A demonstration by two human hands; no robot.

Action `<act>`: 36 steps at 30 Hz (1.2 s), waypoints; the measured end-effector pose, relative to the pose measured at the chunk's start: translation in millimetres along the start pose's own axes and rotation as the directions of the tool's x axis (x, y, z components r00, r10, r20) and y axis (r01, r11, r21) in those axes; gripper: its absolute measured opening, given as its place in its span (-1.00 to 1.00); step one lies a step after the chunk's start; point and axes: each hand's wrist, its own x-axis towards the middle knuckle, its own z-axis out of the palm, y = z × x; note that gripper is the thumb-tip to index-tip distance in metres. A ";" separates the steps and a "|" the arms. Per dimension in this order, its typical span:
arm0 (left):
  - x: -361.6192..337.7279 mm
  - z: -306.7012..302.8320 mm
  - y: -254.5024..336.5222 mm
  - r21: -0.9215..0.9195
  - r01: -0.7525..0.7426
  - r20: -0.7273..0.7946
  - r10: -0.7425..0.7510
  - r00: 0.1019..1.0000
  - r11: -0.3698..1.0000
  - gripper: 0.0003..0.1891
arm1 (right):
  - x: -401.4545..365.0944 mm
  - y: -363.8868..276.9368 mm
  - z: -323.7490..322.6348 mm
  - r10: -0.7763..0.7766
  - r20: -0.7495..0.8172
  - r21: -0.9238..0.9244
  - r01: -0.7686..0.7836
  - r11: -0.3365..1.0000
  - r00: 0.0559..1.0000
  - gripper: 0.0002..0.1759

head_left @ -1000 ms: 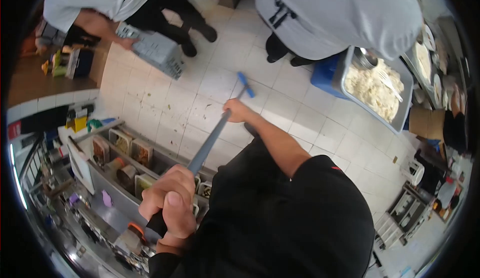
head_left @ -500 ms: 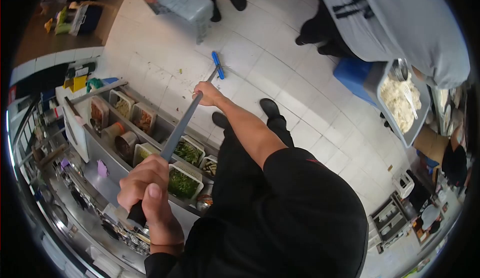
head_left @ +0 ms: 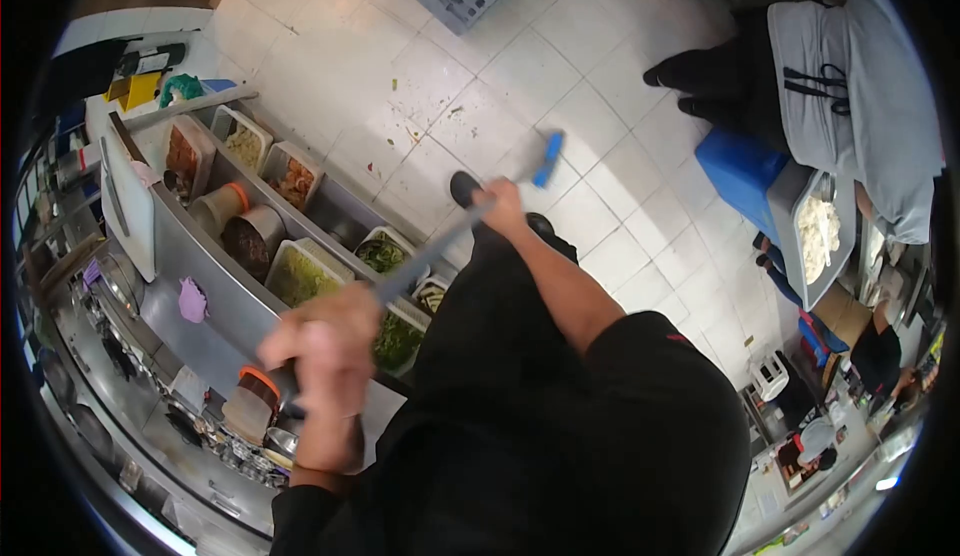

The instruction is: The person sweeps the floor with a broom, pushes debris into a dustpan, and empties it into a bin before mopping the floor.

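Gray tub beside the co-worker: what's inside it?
The gray tub holds pale, lumpy food with a white utensil on top. The bottom is covered and cannot be seen.

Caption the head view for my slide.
Left hand and right hand grip a long-handled, blue-headed floor tool over tiles strewn with scraps, beside open food tubs.

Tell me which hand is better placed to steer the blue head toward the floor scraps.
Right, probably: the right hand grips the pole lower, nearer the blue head, while the left hand holds it near the upper end.
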 end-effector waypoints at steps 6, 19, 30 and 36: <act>44.1 -23.5 66.3 0.069 -0.202 -0.054 0.205 0.977 0.977 -0.71 | 112.4 -123.7 80.1 -0.200 0.184 0.195 0.164 0.967 0.962 -0.83; 19.7 20.1 55.8 0.184 -0.074 0.070 0.062 0.996 0.980 -0.66 | 62.3 -60.5 43.9 -0.302 -0.119 0.115 0.315 0.942 0.946 -0.75; 1.1 -3.0 113.1 0.113 -0.240 -0.031 0.245 0.969 0.964 -0.67 | 74.3 -141.5 22.5 -0.399 0.182 0.131 0.380 0.916 0.899 -0.78; -26.2 -14.7 47.6 0.034 -0.025 0.005 0.025 1.000 0.999 -0.60 | 9.6 -43.2 -0.7 -0.161 0.267 -0.052 0.181 0.982 0.950 -0.74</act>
